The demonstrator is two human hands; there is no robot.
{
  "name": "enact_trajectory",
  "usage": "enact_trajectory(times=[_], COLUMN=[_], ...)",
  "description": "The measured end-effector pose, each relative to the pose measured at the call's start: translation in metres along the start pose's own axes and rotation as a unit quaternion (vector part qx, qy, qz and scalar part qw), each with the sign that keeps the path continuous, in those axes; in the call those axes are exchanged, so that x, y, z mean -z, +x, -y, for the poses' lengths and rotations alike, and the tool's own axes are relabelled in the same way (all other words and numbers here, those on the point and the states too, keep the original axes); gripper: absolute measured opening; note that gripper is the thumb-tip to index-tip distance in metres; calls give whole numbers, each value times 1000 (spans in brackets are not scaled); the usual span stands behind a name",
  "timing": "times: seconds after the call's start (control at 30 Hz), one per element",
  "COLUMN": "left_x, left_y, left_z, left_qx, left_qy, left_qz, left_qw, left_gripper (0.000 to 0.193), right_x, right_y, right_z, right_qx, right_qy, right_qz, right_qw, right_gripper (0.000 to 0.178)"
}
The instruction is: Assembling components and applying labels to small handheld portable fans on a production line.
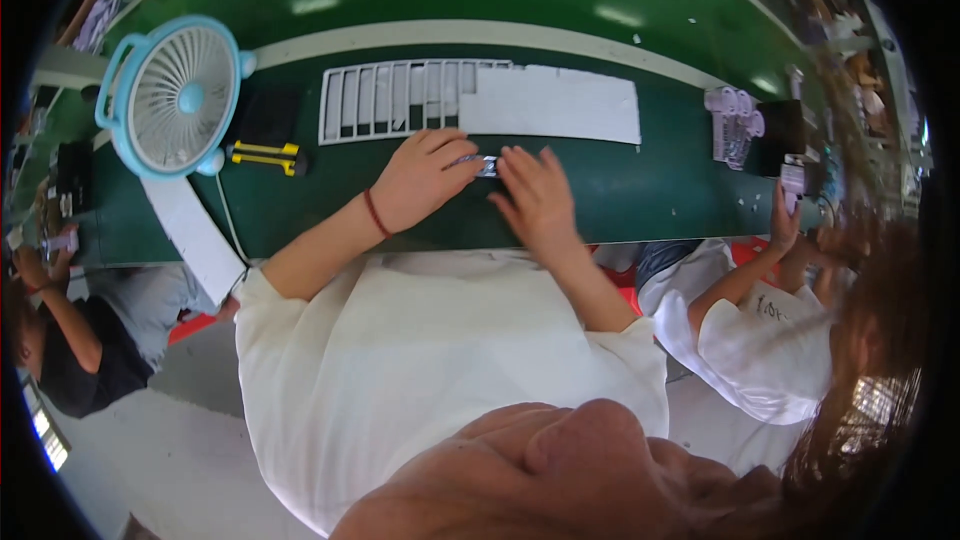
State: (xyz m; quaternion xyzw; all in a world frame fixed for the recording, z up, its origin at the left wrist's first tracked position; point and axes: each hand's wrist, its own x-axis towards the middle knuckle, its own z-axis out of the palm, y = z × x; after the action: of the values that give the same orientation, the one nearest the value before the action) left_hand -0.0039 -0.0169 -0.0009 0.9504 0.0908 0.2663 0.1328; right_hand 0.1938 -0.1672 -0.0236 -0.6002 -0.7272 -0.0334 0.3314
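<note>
A small, narrow piece (488, 167), dark with a shiny silvery face, lies between my two hands just above the green table. My left hand (425, 180), with a red band at the wrist, is closed with its fingertips on the left end of the piece. My right hand (542, 195) has its fingers spread, thumb apart, with the fingertips beside or touching the right end. Fingers cover much of the piece, so its exact kind cannot be made out. Just beyond the hands is a white slotted tray (392, 138), its right part under a white sheet (560, 105).
A light-blue fan (190, 97) stands at the left, near a yellow and black tool (268, 156) and a white strip (195, 230) jutting over the table edge. Pale purple parts (735, 125) sit at the right. Co-workers sit on both sides; one hand (785, 220) holds a purple part.
</note>
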Motion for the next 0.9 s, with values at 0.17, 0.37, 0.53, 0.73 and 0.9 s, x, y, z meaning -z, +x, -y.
enact_trajectory(times=[0.17, 0.37, 0.53, 0.73, 0.9], left_x=[10, 6, 5, 6, 14], left_y=[5, 4, 4, 4, 12], left_z=[-1, -2, -3, -4, -4], left_qx=[-12, -15, -12, -10, 8], left_qy=[-32, -18, 1, 35, -29], left_qz=[16, 14, 24, 26, 59], left_qw=[999, 1000, 1000, 999, 998], left_gripper=[26, 25, 29, 31, 32], right_x=[1, 7, 18, 22, 26], right_y=[-8, 3, 12, 12, 23], right_z=[14, -9, -3, -8, -6], right_qx=[-24, 13, -114, -84, -75], right_qy=[-38, 45, 110, 96, 99], right_qz=[-1, -3, 9, 37, 76], right_qw=[999, 999, 987, 991, 989], right_gripper=[54, 48, 73, 59, 50])
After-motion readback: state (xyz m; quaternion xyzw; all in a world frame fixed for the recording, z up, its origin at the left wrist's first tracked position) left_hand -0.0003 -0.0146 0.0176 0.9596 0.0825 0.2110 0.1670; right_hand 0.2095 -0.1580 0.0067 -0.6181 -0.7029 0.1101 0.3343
